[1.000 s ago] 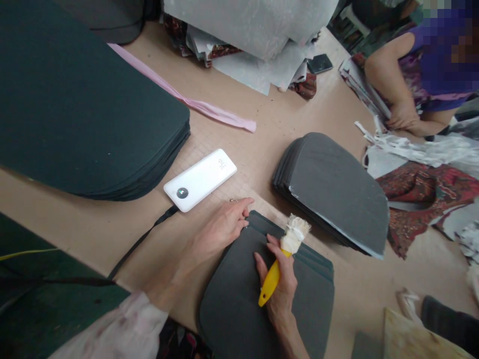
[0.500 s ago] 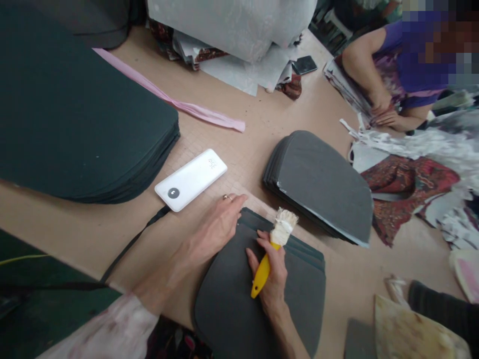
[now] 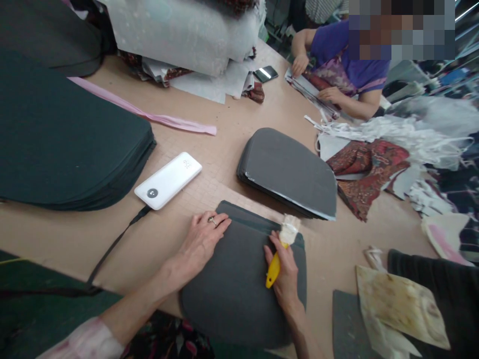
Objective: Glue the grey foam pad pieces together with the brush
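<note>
A workshop for cutting and gluing soft goods, by every sign. Broad tan tabletop (image 3: 239,124) heaped with stacks of dark grey rounded foam panels (image 3: 288,172), a taller pile of dark green ones (image 3: 63,144), folded pale grey sheeting (image 3: 179,35), scraps of red patterned fabric (image 3: 362,164) and white trimmings (image 3: 392,132). Yellow-handled glue brush (image 3: 280,247) in use; another person (image 3: 348,70) working across the tabletop.

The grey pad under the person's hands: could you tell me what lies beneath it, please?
Beneath the top grey pad, edges of more dark pads show along its far side, stacked on the table. The left hand presses it; the right hand holds a brush. How many lie below is hidden.
</note>
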